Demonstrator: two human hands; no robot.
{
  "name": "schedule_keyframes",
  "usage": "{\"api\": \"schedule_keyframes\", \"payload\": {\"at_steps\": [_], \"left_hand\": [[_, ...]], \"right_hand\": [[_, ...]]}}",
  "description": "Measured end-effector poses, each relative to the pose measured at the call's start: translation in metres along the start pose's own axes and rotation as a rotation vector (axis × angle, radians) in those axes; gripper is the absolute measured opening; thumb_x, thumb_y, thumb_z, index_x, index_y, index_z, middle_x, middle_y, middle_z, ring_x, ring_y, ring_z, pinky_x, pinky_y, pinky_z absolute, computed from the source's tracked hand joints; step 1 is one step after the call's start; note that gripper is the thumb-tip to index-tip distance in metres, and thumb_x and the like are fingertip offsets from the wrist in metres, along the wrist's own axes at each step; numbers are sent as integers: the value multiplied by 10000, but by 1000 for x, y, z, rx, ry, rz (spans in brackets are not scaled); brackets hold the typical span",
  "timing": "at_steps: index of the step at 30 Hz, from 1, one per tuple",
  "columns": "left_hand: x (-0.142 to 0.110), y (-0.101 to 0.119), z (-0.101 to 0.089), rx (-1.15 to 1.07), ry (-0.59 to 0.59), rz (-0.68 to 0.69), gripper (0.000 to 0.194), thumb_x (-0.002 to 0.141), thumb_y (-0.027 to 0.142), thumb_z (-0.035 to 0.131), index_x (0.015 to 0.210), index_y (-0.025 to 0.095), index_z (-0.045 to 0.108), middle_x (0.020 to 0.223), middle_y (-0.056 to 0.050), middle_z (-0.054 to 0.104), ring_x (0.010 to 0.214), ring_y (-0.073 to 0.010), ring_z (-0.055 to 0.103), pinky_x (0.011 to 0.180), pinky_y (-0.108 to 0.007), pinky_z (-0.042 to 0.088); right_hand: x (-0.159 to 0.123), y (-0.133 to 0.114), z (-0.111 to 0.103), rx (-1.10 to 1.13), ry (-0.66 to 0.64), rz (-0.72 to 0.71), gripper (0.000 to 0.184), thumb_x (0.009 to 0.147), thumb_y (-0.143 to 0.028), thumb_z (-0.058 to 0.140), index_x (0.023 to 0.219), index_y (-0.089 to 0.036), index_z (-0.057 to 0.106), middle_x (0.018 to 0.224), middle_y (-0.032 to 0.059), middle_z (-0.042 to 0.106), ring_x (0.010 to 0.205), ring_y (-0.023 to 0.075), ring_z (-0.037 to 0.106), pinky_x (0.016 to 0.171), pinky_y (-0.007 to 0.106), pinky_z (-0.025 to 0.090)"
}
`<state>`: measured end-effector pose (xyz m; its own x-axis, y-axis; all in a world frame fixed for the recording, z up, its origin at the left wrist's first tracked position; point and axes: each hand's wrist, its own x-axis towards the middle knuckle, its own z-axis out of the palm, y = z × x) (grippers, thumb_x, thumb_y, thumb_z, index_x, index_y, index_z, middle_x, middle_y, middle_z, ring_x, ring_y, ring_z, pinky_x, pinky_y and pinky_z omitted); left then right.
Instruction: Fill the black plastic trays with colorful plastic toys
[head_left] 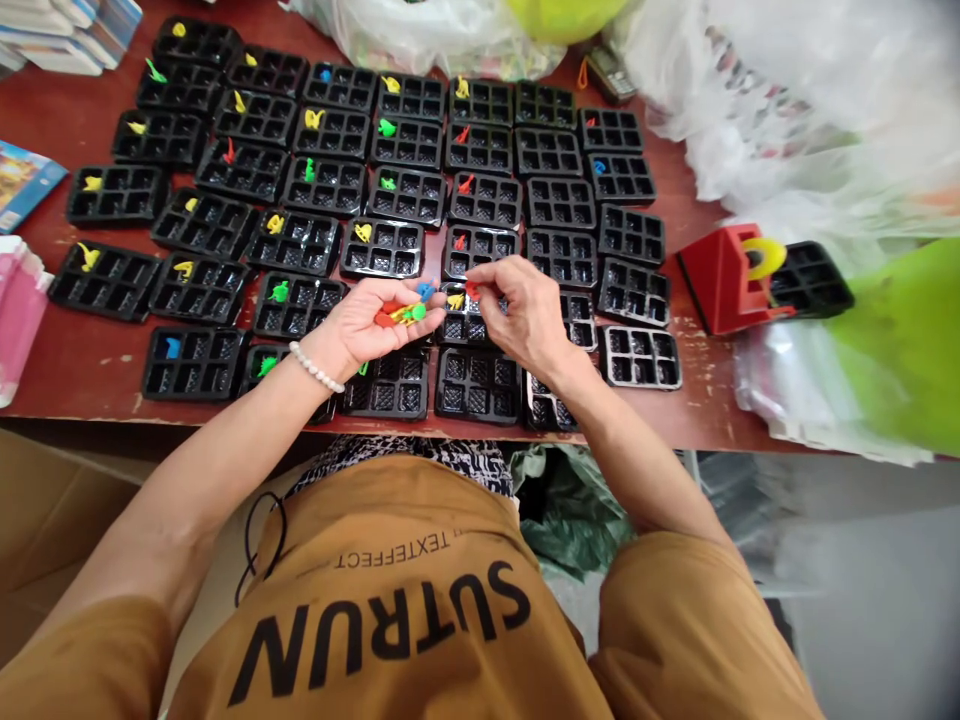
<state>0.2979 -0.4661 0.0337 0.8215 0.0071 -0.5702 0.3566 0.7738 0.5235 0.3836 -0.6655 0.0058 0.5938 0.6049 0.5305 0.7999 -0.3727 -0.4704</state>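
Note:
My left hand (379, 318) is cupped palm up around several small plastic figures (409, 314) in green, yellow, red and blue. Pinched between the thumb and fingers of my right hand (521, 310) is a small red plastic figure (472, 289), mostly covered by the fingertips. Both hands hover over rows of black six-cell trays (480, 383). Many trays hold one coloured figure in a cell, such as a yellow figure (363, 233) and a red figure (460, 242). The tray directly beneath my hands is partly hidden; a yellow figure (454, 300) shows in it.
A red tape dispenser (716, 280) with yellow tape stands at the right, beside another black tray (812, 280). Clear plastic bags (750, 120) crowd the right and back. Stacked boxes (71, 35) and a pink package (19, 320) lie at the left.

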Motion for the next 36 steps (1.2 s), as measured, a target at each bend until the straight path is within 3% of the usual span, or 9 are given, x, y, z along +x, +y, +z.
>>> {"api": "schedule_keyframes", "payload": {"at_steps": [4,8,15,19,22,25,28,32,36], "left_hand": [[-4,11,-12,51,38,23,331,734,-92,580,964,96,725,814,-112,743,659,-165,725,535,-185,576],[-4,14,-15,113,46,62,301,737,-98,603,897,130,717,827,-79,751,580,-114,674,409,-118,430],[-6,-19,14,325,-74,37,205,810,-69,634,876,119,685,772,-77,734,496,-109,647,356,-134,354],[-5,-39,37,362,-196,-44,192,805,-76,615,831,105,673,649,-34,636,481,-123,649,361,-140,367],[-3,-53,53,345,-239,-115,162,810,-49,637,822,110,668,703,-62,675,483,-138,659,357,-159,379],[-2,-62,61,264,-256,-178,169,824,-27,627,926,82,705,839,-122,752,540,-148,689,403,-176,457],[1,-63,59,126,-171,-170,287,814,-11,607,1071,62,712,889,-145,772,678,-194,751,581,-246,614],[5,-59,53,39,-110,-161,478,803,44,575,1269,59,679,1032,-185,784,947,-303,797,850,-436,675],[5,-61,53,63,-142,-185,470,813,102,579,1271,67,678,1139,-205,773,1072,-353,781,920,-500,653]], "right_hand": [[-34,-13,-6,-2,-189,-19,261,1013,-160,524,1068,-200,776,970,73,753,897,221,640,849,387,524],[-59,-21,1,-86,-318,-92,352,1037,-137,471,1200,-197,777,1054,102,765,866,237,615,813,419,543],[-51,-25,-3,100,11,-43,414,1073,-218,498,1463,-259,631,1395,117,672,1253,259,638,1041,467,579],[-48,-22,-25,54,1,-44,298,1075,-270,561,1315,-280,738,1202,77,769,1105,242,698,990,448,590],[-59,-17,-51,5,31,42,232,1064,-287,591,1193,-270,783,1116,67,794,1043,245,718,949,448,592],[-83,-10,-74,-66,128,136,210,1048,-291,613,1158,-267,791,1089,66,802,1018,254,725,922,458,584],[-116,0,-84,-107,122,167,165,1023,-281,663,1127,-266,791,1044,49,817,964,248,730,894,454,572],[-147,9,-70,-111,4,148,141,1022,-277,673,1106,-252,783,1053,52,823,946,244,736,905,459,558],[-142,0,-54,-141,104,139,259,1046,-265,622,1280,-256,732,1223,91,783,1103,264,710,971,479,554]]}}
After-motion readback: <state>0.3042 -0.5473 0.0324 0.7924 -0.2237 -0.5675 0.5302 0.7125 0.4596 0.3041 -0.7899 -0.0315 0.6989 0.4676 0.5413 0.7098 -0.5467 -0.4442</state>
